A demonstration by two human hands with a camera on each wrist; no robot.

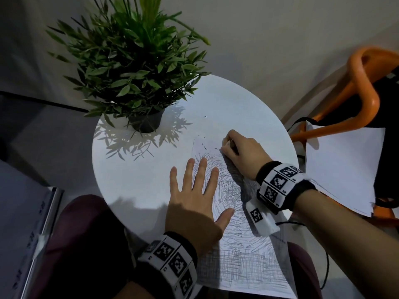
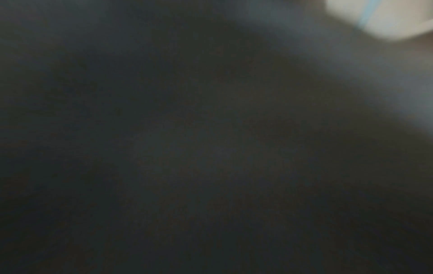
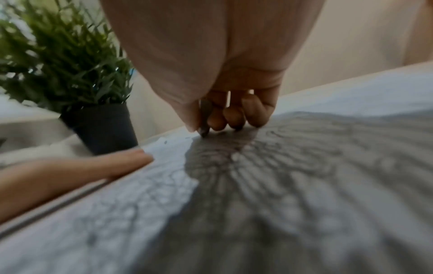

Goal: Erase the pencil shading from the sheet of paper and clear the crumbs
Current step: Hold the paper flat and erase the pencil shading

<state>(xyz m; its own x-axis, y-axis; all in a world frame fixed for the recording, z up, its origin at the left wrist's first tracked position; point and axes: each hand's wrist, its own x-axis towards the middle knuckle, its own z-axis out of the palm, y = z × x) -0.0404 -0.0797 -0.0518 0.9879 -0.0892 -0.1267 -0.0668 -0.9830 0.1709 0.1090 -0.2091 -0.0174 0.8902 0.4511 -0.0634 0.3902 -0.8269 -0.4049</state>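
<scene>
A white sheet of paper (image 1: 237,262) covered in grey pencil shading lies on the round white table (image 1: 140,180), its near end hanging over the edge. My left hand (image 1: 194,201) lies flat on the sheet's left side, fingers spread and straight. At the sheet's far end my right hand (image 1: 225,146) pinches a small dark grey eraser (image 3: 205,118), whose tip touches the paper (image 3: 304,185). Dark crumbs (image 1: 204,145) lie just left of that hand, and a few more (image 1: 204,116) lie farther out on the table. The left wrist view is dark and blurred.
A potted green plant (image 1: 138,67) in a dark pot (image 1: 146,124) stands at the table's far left. An orange chair (image 1: 362,93) and a stack of white sheets (image 1: 341,169) are to the right. My knees sit under the table's near edge.
</scene>
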